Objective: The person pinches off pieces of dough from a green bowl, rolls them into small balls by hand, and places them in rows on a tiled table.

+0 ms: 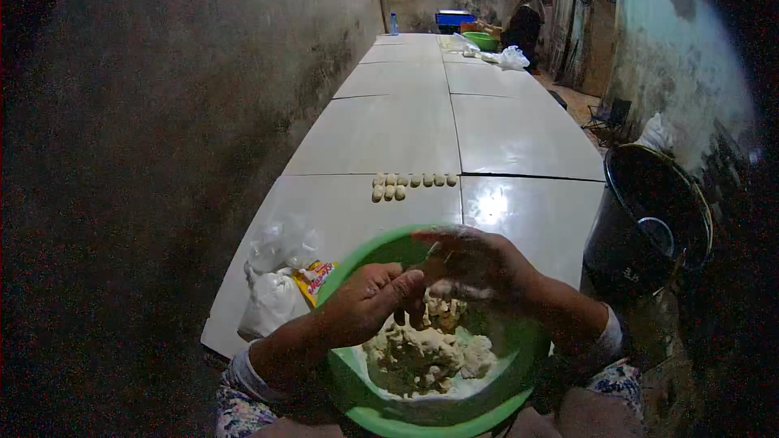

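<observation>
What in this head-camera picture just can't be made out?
- What the left hand and right hand pinch between them: the fingers cover it.
- The near rim of the round green plastic bowl: cut off by the lower edge.
- The person at the far end of the long white table: too small and dark.
- The inside of the black bucket: too dark.

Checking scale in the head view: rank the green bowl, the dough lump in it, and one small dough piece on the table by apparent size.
1. green bowl
2. dough lump
3. small dough piece, which lies farther off, so looks smaller still
</observation>
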`<state>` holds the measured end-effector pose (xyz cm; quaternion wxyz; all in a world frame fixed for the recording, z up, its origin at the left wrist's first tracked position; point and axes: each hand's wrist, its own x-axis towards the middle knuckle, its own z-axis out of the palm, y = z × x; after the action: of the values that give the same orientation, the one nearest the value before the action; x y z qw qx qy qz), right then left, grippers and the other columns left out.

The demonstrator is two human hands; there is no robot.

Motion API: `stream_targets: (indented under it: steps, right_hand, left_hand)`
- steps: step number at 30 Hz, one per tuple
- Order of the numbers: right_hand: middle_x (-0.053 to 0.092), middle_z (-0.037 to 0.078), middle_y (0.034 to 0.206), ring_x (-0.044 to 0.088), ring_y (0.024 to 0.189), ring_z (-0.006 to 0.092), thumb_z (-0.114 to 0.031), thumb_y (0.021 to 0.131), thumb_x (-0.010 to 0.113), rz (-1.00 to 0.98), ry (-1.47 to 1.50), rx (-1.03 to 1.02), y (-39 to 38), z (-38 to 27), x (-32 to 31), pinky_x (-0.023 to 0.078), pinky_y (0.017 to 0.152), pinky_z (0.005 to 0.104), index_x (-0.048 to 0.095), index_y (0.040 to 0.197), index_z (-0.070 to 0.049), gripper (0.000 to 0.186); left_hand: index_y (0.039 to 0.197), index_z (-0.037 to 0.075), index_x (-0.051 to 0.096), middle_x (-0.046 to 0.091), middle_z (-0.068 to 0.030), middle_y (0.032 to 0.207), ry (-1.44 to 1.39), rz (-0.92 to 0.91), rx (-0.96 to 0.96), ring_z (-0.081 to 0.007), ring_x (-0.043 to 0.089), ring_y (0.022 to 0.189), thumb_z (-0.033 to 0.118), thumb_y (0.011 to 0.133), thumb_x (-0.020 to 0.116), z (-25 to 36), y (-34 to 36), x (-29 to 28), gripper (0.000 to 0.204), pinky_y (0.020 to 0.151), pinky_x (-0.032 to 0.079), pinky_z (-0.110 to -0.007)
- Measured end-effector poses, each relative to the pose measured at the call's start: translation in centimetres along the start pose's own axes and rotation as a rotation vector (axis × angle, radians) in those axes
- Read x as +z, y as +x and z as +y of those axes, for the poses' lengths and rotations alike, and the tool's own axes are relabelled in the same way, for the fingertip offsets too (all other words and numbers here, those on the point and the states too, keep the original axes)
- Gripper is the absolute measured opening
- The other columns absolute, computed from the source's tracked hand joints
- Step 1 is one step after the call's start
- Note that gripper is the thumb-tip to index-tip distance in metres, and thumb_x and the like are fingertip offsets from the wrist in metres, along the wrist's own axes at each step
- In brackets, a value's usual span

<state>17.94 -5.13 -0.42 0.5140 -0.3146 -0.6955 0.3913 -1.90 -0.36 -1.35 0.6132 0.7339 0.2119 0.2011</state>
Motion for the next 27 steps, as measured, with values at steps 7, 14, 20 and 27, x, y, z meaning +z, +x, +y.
stream_targets:
  steps: [7,14,20,27]
  right_hand:
    - [0.065,0.009,0.093,0.062,0.083,0.0145,0.001,0.083,0.060,-0.158,0.067,0.136,0.6,1.6,0.0,0.053,0.074,0.0268,0.059,0.110,0.000,0.027]
    - [0.065,0.011,0.089,0.063,0.078,0.0143,-0.013,0.085,0.063,-0.020,0.264,0.407,0.9,-0.3,-0.6,0.052,0.072,0.0281,0.060,0.104,0.004,0.025]
    - [0.067,0.008,0.086,0.062,0.078,0.0128,-0.015,0.084,0.065,-0.033,0.137,0.435,0.8,-0.3,-0.8,0.051,0.073,0.0283,0.065,0.092,0.002,0.018]
    - [0.067,0.010,0.092,0.063,0.082,0.0149,-0.008,0.085,0.062,0.124,0.018,0.254,2.3,2.1,-5.3,0.051,0.070,0.0274,0.062,0.098,0.000,0.016]
  left_hand:
    - [0.085,0.002,0.052,0.059,-0.0061,0.072,-0.058,0.009,0.011,-0.0113,0.055,0.064,0.036,0.098,0.034,-0.3,-1.1,-0.4,0.041,0.059,0.045,-0.025]
    - [0.090,0.001,0.054,0.058,-0.0056,0.074,0.035,0.016,0.025,-0.0116,0.055,0.067,0.037,0.098,0.035,-0.2,-0.4,-0.1,0.041,0.062,0.045,-0.026]
    - [0.089,0.001,0.056,0.058,-0.0058,0.076,0.141,0.016,0.018,-0.0139,0.056,0.071,0.040,0.097,0.035,-1.0,-0.4,-0.4,0.045,0.068,0.045,-0.029]
    - [0.107,0.001,0.055,0.056,-0.0179,0.102,0.502,0.369,0.120,-0.0233,0.055,0.097,0.047,0.088,0.051,-0.8,-0.8,-3.2,0.049,0.085,0.043,-0.036]
